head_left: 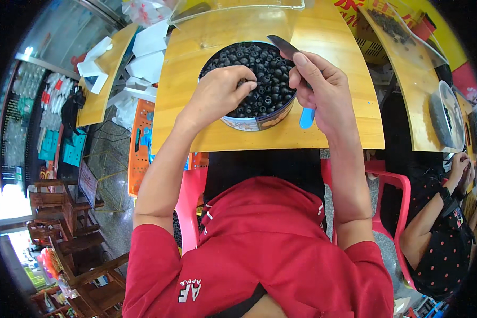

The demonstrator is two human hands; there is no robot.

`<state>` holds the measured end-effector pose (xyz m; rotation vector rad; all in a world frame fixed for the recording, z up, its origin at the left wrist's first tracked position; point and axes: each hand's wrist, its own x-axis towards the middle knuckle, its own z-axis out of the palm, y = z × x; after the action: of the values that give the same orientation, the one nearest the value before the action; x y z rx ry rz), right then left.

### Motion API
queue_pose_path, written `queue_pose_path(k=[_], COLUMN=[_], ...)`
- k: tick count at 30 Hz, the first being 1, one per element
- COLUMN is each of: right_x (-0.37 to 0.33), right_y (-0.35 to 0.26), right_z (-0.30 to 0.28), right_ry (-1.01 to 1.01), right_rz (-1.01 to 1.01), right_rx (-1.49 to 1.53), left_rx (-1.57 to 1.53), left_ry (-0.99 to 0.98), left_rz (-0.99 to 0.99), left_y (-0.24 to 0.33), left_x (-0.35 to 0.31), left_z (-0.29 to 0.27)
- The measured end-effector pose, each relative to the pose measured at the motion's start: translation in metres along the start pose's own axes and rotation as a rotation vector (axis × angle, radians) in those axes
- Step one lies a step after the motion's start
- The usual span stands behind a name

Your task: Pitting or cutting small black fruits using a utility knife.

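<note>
A round tin (257, 124) with a printed side stands near the front edge of the wooden table, heaped with small black round pieces (265, 90), several showing ring-shaped tops. Over the left part of the heap is my left hand (220, 93), its fingers curled together; what they pinch, if anything, is hidden. At the tin's right side, my right hand (326, 85) grips a knife (282, 45). Its dark blade points up and to the left, and a blue handle end (306, 117) shows below the palm.
A clear plastic tray (238, 9) lies at the table's far side. Orange crates (139, 151) and white boxes (146, 47) are on the left. To the right, another person (434, 228) sits at a second table (408, 90) holding a round tub (446, 114). Pink chairs (395, 180) are close by.
</note>
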<state>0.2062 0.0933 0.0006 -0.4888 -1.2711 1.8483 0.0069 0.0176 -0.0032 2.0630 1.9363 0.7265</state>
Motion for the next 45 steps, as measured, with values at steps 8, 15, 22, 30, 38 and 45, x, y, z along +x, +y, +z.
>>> queue_pose_path(k=[8,15,22,30,38,45], right_x=[-0.004,-0.008,-0.006,-0.006,-0.007,-0.01], right_y=[0.009,0.007,0.008,0.005,0.004,0.004], right_z=[0.014,0.02,0.015,0.018,0.019,0.022], right_ry=[0.008,-0.008,-0.027,-0.015,0.009,0.004], right_rz=[0.087,0.165,0.183,0.216,0.242,0.161], right_rx=[0.024,0.108,0.167,0.163,0.12,0.084], left_rx=[-1.031,-1.153,-1.179,-1.131,-0.972,-1.223], left_ry=[0.06,0.086,0.175,0.248,0.222,0.261], left_rz=[-0.227,-0.145,-0.136,-0.149,-0.117,-0.15], left_y=[0.018,0.036,0.045,0.047,0.046,0.041], left_x=[-0.014,-0.018,-0.018,-0.022,-0.022,-0.021], left_z=[-0.013,-0.005,0.004,0.007,0.007,0.017])
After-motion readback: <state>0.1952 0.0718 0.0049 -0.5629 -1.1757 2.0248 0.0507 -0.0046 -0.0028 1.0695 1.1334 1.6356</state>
